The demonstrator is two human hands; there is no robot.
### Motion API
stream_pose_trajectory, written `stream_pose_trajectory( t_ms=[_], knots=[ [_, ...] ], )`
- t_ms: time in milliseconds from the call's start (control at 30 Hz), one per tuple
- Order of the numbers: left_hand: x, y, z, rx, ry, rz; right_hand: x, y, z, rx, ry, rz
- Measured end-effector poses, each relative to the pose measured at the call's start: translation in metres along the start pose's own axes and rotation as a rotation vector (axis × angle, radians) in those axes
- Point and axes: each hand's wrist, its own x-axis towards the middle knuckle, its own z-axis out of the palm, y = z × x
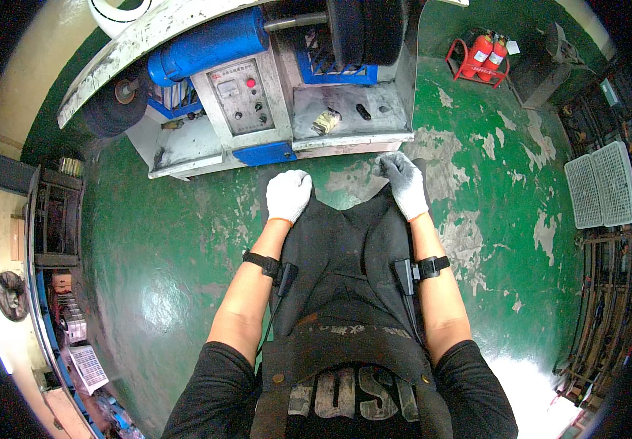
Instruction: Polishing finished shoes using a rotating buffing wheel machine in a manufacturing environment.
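Observation:
Both my hands wear white work gloves with orange cuffs. My left hand [289, 196] is closed in a fist at the left edge of the black apron [338, 249], its fingers curled round the cloth. My right hand [404, 183] is closed at the apron's right edge; its glove is grey and dirty at the fingertips. Between the two hands the apron's hem sags in a shallow dip. Black straps with small devices [284, 276] sit on both forearms.
Ahead stands a polishing machine with a blue motor [213, 45], dark wheels [366, 33] and a control panel [243, 99]. A crumpled glove [325, 122] lies on its tray. Red fire extinguishers [479, 55] stand at far right, white plastic baskets [601, 184] at right, shelving [58, 212] at left.

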Motion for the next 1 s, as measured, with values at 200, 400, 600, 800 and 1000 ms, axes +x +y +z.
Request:
stream_pose_trajectory(
  t_ms=[200, 400, 600, 800, 1000],
  knots=[
    [0.0, 0.001, -0.003, -0.015, -0.072, -0.06, -0.002, -0.013, 0.003, 0.084, 0.008, 0.036],
    [-0.002, 0.003, -0.008, -0.021, -0.077, -0.073, -0.004, -0.014, 0.004, 0.032, 0.049, 0.032],
    [-0.001, 0.004, -0.009, -0.013, -0.084, -0.065, 0.002, 0.005, 0.001, -0.019, 0.056, -0.011],
    [0.001, 0.003, -0.005, -0.015, -0.079, -0.018, 0.002, 0.0, -0.001, 0.095, 0.0, 0.042],
    [-0.001, 0.004, -0.006, -0.036, -0.05, -0.017, 0.002, 0.009, -0.006, 0.072, 0.001, 0.059]
  ],
)
